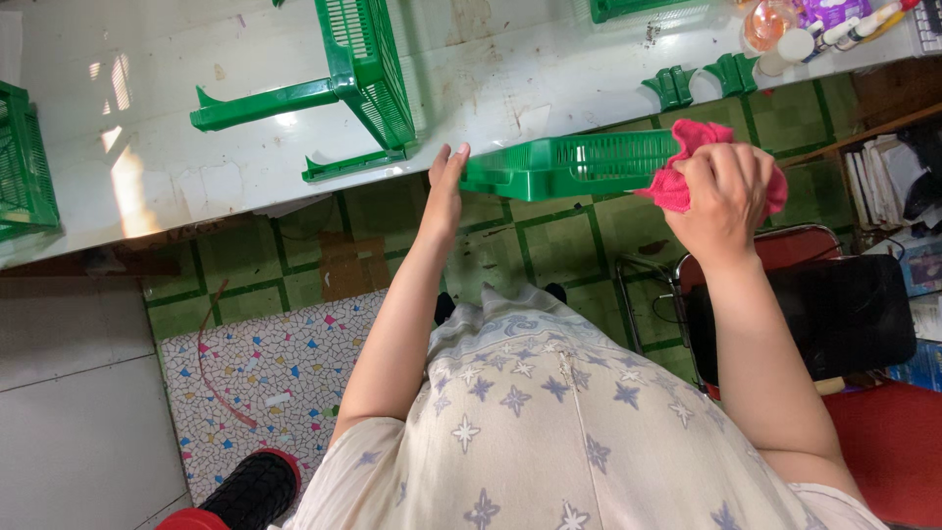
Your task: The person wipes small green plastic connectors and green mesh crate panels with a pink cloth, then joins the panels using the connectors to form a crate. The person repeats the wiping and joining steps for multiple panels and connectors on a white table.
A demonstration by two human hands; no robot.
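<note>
Your left hand (pixel 446 191) lies flat and open-fingered against the near end of a green plastic basket panel (pixel 579 163), steadying it at the edge of the bench (pixel 147 118). Your right hand (pixel 724 196) is closed tight around a pink cloth (pixel 687 162), which is bunched up and pressed against the far end of that same panel. The two hands sit well apart, one at each end of the piece.

That panel is a slotted green tray section, held roughly level and jutting out past the bench edge over the green tiled floor (pixel 549 245). On the white, scuffed bench beyond it stands another green basket frame (pixel 368 69) turned on its side, with two long green legs sticking out toward the left. A further green basket (pixel 25 162) shows at the left edge, and two small green clips (pixel 702 80) lie near the bench edge to the right. Up in the right corner you can see a cluster of bottles and markers (pixel 824 25), too small to tell apart.

Below your right arm is a chair with a black seat and red back (pixel 814 304). A patch of mosaic flooring (pixel 265 383) lies to your left, with a black and red object (pixel 250 491) at its lower edge.
</note>
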